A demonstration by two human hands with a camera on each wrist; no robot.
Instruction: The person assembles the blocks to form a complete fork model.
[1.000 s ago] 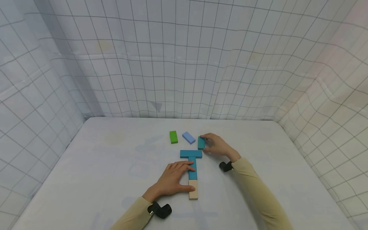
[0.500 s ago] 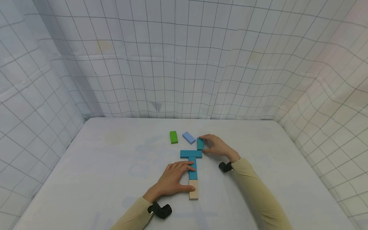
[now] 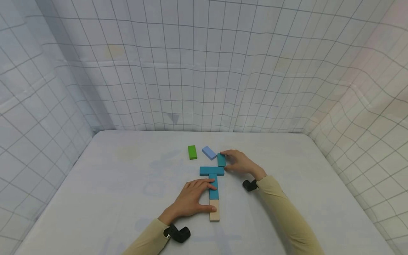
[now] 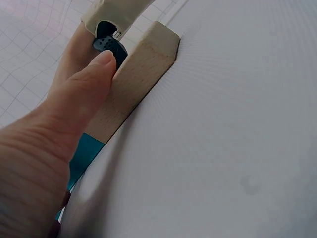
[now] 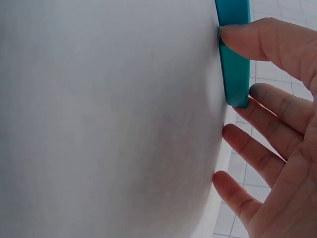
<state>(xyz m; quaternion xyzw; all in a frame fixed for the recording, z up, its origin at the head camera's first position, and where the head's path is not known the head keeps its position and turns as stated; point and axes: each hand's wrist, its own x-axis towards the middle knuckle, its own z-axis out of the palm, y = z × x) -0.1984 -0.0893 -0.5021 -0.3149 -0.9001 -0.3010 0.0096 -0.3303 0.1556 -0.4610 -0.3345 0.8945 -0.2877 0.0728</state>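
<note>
Blocks lie flat on the white table in a T: a blue block [image 3: 207,171] crosswise, a second blue block [image 3: 214,194] below it, and a plain wooden block [image 3: 214,216] nearest the person. My left hand [image 3: 190,200] rests over the stem, fingertips on the second blue block and thumb on the wooden one. Past the crossbar's right end, my right hand [image 3: 241,163] pinches a teal block [image 3: 221,160] between thumb and fingers. In the right wrist view the teal block [image 5: 236,74] meets the blue one near the thumb tip, its other fingers spread beyond.
A green block [image 3: 192,152] and a light blue block [image 3: 209,152] lie behind the T, the light blue one slanted and close to the teal block's left side. White grid-patterned curtains [image 3: 204,71] hang around the table's back and sides.
The teal block has slid slightly left and toward the person with my right hand, to the right end of the crosswise blue block. My left hand has stayed in place.
</note>
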